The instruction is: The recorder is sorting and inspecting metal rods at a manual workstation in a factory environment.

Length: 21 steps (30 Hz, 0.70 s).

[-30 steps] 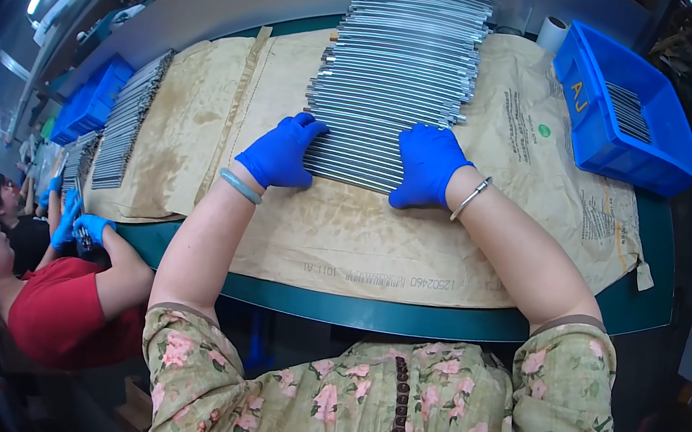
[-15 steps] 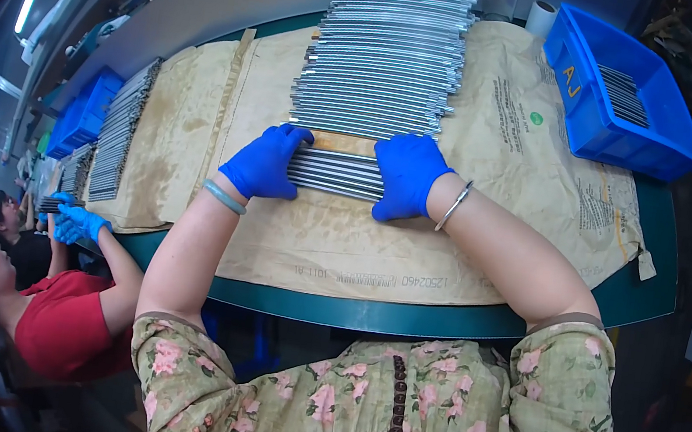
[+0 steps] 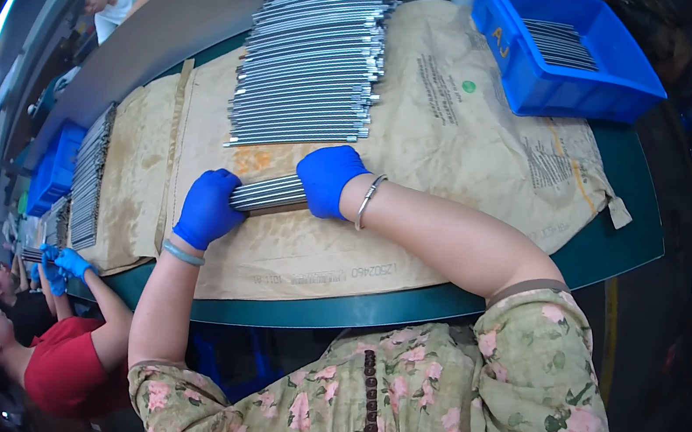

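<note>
The bundle [image 3: 269,194] of rods, flush with the row [image 3: 310,61] a second ago, now sits apart on its near side, tilted up to the right, so it is a separate handful. The left hand [image 3: 210,208] and right hand [image 3: 330,180] each have fingers closed round one end. It is over the paper [image 3: 311,275] on the bench [image 3: 631,203]; whether it touches is unclear. The right-hand bin [image 3: 549,94] holds more rods [image 3: 556,44]; the far-left bin's [image 3: 61,167] contents cannot be made out.
</note>
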Tool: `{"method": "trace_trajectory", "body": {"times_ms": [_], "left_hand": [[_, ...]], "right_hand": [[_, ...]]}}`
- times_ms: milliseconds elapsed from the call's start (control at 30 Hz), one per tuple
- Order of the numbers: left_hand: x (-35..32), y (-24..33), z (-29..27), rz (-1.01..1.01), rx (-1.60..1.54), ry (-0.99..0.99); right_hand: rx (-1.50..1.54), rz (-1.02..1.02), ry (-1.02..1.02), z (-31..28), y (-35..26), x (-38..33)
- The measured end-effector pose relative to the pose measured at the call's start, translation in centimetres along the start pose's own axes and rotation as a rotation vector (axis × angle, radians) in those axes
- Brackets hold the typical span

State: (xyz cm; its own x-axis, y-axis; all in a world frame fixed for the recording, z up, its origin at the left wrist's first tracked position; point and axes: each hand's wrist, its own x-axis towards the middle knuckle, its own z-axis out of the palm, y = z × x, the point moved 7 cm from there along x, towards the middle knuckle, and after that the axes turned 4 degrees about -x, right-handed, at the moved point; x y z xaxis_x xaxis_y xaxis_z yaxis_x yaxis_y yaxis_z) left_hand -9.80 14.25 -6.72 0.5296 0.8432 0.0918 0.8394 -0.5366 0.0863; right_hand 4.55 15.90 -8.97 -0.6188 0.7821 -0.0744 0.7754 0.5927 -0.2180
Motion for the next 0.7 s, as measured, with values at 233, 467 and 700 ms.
{"method": "trace_trajectory", "body": {"times_ms": [233,467,700], "left_hand": [[1.6,11.1,-8.8,-0.005,0.219,0.144],[6.5,22.8,-17.4,0.566,0.480,0.399],[12.1,29.1,-13.2,0.355,0.617,-0.179]], "right_hand": [[0.065,-0.097,0.303,-4.2,3.3,-7.1],[0.421,-0.123,0.412,-8.7,7.0,-11.9],[0.885,-0.145,0.759,-12.3,8.0,-15.2]]}}
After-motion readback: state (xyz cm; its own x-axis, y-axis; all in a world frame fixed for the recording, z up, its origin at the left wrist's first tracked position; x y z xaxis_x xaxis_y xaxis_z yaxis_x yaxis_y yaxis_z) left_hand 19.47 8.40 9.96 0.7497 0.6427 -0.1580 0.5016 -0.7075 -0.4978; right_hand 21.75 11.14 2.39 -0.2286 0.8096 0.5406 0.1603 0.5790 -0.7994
